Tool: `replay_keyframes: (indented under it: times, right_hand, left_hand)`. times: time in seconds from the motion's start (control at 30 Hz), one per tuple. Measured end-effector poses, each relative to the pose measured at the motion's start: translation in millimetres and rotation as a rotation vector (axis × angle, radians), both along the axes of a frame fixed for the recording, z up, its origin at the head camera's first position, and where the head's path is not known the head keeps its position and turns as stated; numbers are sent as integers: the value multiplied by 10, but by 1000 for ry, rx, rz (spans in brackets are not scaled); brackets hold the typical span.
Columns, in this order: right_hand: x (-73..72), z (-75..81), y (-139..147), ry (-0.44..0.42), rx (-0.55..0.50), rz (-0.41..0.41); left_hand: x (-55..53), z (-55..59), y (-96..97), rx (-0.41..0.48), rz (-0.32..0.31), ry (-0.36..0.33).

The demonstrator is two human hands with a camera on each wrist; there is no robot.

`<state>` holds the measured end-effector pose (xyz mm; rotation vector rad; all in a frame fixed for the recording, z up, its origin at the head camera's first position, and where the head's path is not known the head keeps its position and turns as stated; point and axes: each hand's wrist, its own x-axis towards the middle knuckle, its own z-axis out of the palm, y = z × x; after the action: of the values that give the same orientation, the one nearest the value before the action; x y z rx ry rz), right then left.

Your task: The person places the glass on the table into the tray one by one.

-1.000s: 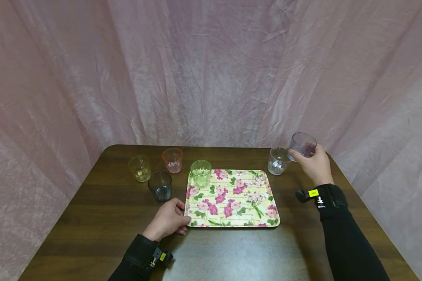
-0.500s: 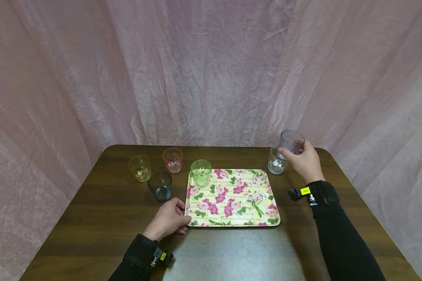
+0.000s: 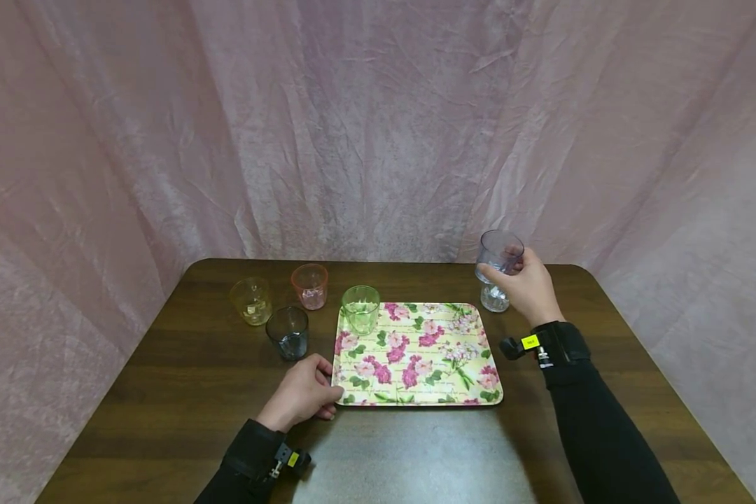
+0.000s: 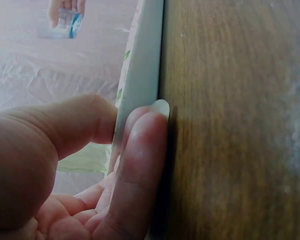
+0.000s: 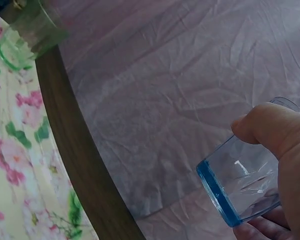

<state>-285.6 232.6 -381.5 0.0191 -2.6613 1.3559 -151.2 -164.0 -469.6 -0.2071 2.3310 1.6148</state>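
Cup gripped aloft in right hand, tray corner pinched by left hand

On the desk, a tray is bearing one glass at its far-left corner; three glasses are standing leftward; rightward, a held glass is hovering, seemingly over another glass.

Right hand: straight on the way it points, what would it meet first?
Probably the pink curtain, with the held glass leading; the clear glass looks lower, though depth is unclear.
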Motion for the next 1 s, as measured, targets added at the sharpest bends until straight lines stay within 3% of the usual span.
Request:
replay_keyframes:
  times: [0.63,1.0]
  right_hand:
    - [-48,-137,-386,-28,-46,120]
    - [-34,-241,-562,-91,-60,129]
  left_hand:
    - [-5,-20,12,-7,4,23]
    - [-2,-40,7,14,-5,22]
